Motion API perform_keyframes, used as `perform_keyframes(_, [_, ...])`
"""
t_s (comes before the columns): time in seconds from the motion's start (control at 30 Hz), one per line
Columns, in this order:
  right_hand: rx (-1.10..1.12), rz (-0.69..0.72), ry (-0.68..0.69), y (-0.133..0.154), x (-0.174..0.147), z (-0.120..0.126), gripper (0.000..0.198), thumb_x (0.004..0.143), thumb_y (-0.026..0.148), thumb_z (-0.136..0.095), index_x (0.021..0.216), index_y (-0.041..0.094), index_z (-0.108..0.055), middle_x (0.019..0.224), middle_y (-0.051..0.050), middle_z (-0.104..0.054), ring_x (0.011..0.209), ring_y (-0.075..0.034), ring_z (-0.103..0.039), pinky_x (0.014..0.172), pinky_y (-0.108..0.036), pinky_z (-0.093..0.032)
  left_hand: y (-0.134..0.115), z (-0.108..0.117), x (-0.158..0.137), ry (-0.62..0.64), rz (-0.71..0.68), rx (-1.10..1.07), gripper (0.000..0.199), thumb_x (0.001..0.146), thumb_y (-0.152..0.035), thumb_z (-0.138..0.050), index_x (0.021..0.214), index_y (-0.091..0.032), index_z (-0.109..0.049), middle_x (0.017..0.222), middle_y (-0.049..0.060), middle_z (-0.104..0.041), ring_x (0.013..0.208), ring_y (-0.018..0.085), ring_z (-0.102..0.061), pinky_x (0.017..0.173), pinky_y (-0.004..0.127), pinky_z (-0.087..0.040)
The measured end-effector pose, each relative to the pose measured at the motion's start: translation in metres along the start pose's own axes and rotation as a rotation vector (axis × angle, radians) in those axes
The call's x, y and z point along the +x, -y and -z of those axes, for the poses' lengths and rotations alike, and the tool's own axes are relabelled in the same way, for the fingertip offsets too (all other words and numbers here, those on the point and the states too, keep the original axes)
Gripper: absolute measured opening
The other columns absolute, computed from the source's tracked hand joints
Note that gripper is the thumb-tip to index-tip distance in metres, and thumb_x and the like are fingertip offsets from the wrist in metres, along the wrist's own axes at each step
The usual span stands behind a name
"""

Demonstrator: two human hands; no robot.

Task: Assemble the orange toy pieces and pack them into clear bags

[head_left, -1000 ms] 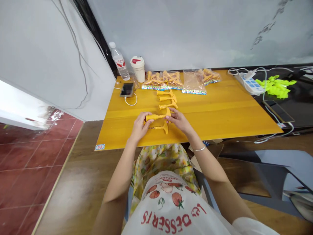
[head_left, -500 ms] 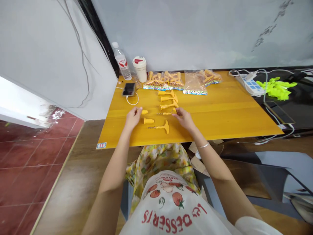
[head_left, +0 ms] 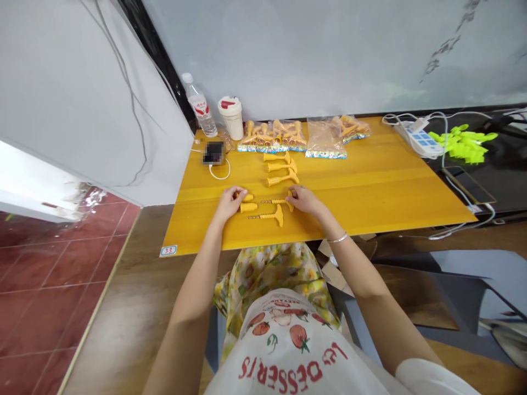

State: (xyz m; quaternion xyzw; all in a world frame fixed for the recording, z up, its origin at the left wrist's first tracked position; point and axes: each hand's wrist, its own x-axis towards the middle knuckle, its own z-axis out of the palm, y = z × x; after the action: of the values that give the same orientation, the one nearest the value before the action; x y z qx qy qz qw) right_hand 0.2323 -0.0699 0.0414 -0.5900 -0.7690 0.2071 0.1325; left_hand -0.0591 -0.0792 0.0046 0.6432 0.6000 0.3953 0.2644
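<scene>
My left hand pinches a small yellow tapered sleeve just above the tabletop or on it; I cannot tell which. Between the fingers of my right hand is the handle of a yellow T-handled screw peg, its metal threaded tip pointing left. Below these lie a second yellow sleeve and a second T-handled screw peg, also tip to the left. Farther back, three pegs with covered shafts form a column: the top one, the middle one and the lower one.
Along the back of the yellow table lie clear bags of yellow pegs and a flat clear bag. A water bottle, lidded cup and cabled device stand back left. A power strip is at right.
My right hand has brought the screw peg toward me, closer to the lower peg. My left hand has moved slightly right and toward me with its sleeve, beside the other sleeve.
</scene>
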Motion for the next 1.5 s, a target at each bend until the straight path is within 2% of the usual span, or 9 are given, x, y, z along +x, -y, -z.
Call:
perform_keyframes(0.2, [-0.255, 0.008, -0.155, 0.015, 0.023, 0.011, 0.041, 0.097, 0.029, -0.052, 0.138, 0.026, -0.056, 0.122, -0.017, -0.058, 0.102, -0.030, -0.063, 0.080, -0.039, -0.052, 0.007, -0.005, 0.000, -0.123, 0.046, -0.049, 0.033, 0.091, -0.050, -0.050, 0.091, -0.019, -0.064, 0.082, 0.002, -0.063, 0.081, 0.016, -0.055, 0.080, 0.029, -0.045])
perform_keyframes(0.47, [-0.450, 0.114, -0.221, 0.009, 0.058, 0.000, 0.025, 0.098, 0.028, -0.052, 0.113, 0.025, -0.072, 0.111, -0.016, -0.060, 0.103, -0.029, -0.057, 0.082, -0.038, -0.047, 0.000, 0.000, -0.006, -0.156, 0.047, -0.106, 0.034, 0.094, -0.050, -0.047, 0.088, -0.020, -0.061, 0.087, 0.004, -0.066, 0.084, 0.017, -0.060, 0.080, 0.030, -0.048])
perform_keyframes(0.6, [-0.419, 0.199, -0.292, 0.025, 0.045, 0.005, 0.023, 0.099, 0.029, -0.053, 0.111, 0.025, -0.073, 0.108, -0.015, -0.061, 0.105, -0.029, -0.054, 0.083, -0.038, -0.045, -0.017, 0.002, -0.008, -0.263, -0.128, -0.055, 0.032, 0.092, -0.046, -0.056, 0.109, -0.020, -0.061, 0.112, 0.009, -0.064, 0.102, 0.021, -0.061, 0.090, 0.035, -0.050])
perform_keyframes(0.73, [-0.380, 0.312, -0.307, 0.052, 0.027, 0.008, 0.022, 0.098, 0.030, -0.056, 0.112, 0.026, -0.073, 0.106, -0.014, -0.061, 0.106, -0.028, -0.052, 0.087, -0.038, -0.044, -0.045, 0.004, -0.011, -0.139, -0.356, 0.039, 0.045, 0.088, -0.044, -0.064, 0.128, -0.024, -0.057, 0.137, 0.012, -0.055, 0.129, 0.025, -0.051, 0.104, 0.041, -0.045])
perform_keyframes(0.97, [0.167, 0.288, -0.443, 0.052, 0.019, 0.006, 0.039, 0.097, 0.041, -0.055, 0.131, 0.024, -0.061, 0.124, -0.014, -0.057, 0.111, -0.027, -0.053, 0.093, -0.041, -0.048, -0.063, 0.012, -0.020, -0.119, -0.345, -0.022, 0.029, 0.097, -0.043, -0.050, 0.110, -0.022, -0.064, 0.122, 0.011, -0.062, 0.117, 0.021, -0.059, 0.089, 0.031, -0.053])
perform_keyframes(1.1, [0.697, 0.138, -0.083, 0.036, 0.023, 0.002, 0.050, 0.090, 0.060, -0.055, 0.122, 0.022, -0.062, 0.107, -0.009, -0.067, 0.088, -0.021, -0.062, 0.072, -0.033, -0.053, -0.063, 0.016, -0.023, -0.134, -0.364, -0.041, 0.030, 0.096, -0.045, -0.052, 0.110, -0.021, -0.064, 0.118, 0.010, -0.063, 0.111, 0.021, -0.060, 0.085, 0.031, -0.052])
perform_keyframes(1.17, [0.829, 0.220, 0.016, 0.033, 0.020, 0.002, 0.050, 0.088, 0.064, -0.055, 0.113, 0.022, -0.062, 0.094, -0.006, -0.069, 0.082, -0.019, -0.063, 0.072, -0.031, -0.052, -0.062, 0.016, -0.022, -0.105, -0.316, -0.027, 0.032, 0.094, -0.046, -0.054, 0.113, -0.021, -0.062, 0.104, 0.008, -0.066, 0.093, 0.018, -0.063, 0.081, 0.030, -0.051])
perform_keyframes(1.37, [0.492, 0.602, -0.304, 0.034, 0.002, 0.020, 0.027, 0.096, 0.048, -0.052, 0.104, 0.024, -0.062, 0.110, -0.009, -0.068, 0.110, -0.025, -0.061, 0.102, -0.044, -0.045, -0.050, 0.021, -0.009, -0.094, 0.054, -0.233, 0.036, 0.098, -0.051, -0.041, 0.096, -0.020, -0.059, 0.074, 0.000, -0.056, 0.065, 0.013, -0.055, 0.065, 0.025, -0.047])
perform_keyframes(1.5, [0.530, 0.442, -0.371, 0.016, 0.015, 0.023, 0.029, 0.095, 0.048, -0.053, 0.108, 0.024, -0.060, 0.103, -0.008, -0.068, 0.100, -0.023, -0.063, 0.094, -0.040, -0.050, -0.032, 0.028, 0.004, -0.201, 0.128, -0.218, 0.032, 0.096, -0.047, -0.043, 0.085, -0.020, -0.055, 0.074, -0.001, -0.055, 0.068, 0.013, -0.054, 0.068, 0.025, -0.045])
